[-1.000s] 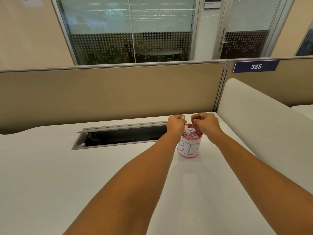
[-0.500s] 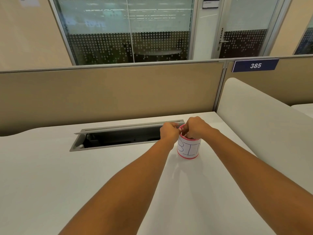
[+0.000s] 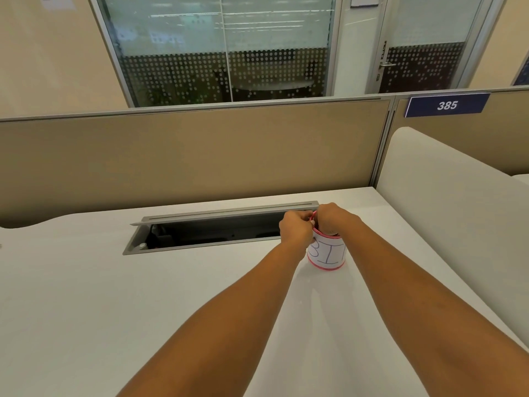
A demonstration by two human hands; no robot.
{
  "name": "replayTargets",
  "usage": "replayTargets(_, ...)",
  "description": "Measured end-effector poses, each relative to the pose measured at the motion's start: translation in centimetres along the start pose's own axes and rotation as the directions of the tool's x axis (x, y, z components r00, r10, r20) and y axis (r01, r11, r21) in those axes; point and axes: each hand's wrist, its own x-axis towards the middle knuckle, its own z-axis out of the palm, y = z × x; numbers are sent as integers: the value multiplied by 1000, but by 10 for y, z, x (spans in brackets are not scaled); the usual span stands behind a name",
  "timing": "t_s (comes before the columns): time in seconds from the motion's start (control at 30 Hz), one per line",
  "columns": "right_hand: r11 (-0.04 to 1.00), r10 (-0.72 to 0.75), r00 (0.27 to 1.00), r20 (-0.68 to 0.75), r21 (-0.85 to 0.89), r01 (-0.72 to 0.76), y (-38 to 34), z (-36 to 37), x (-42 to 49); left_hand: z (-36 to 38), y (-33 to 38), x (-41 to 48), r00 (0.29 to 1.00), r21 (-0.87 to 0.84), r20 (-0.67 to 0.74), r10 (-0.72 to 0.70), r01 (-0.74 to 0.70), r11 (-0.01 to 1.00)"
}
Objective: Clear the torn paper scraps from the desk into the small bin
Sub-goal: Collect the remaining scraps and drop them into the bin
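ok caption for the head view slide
Left hand and right hand bunched over the mouth of the small bin on the white desk.

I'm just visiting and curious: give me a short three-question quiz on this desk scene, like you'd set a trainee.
1. True or false: the bin lies tipped on its side.
2. The right hand is: A) at the bin's mouth B) out of view C) waving high in the air.
3. Fill in: the blue sign reads ___.
Key: 1 false; 2 A; 3 385.
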Motion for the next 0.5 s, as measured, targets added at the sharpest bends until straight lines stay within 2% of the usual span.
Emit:
replayTargets(0.27,1000,-15,1000,-8,1,15,6,-2,-1,1,-1,0,1000,-29,-8,-17,17,999)
replayTargets(0.5,998,-35,997,-70,54,39,16,-17,-14,0,-3,-3,1000,-53,-16,-15,14,998)
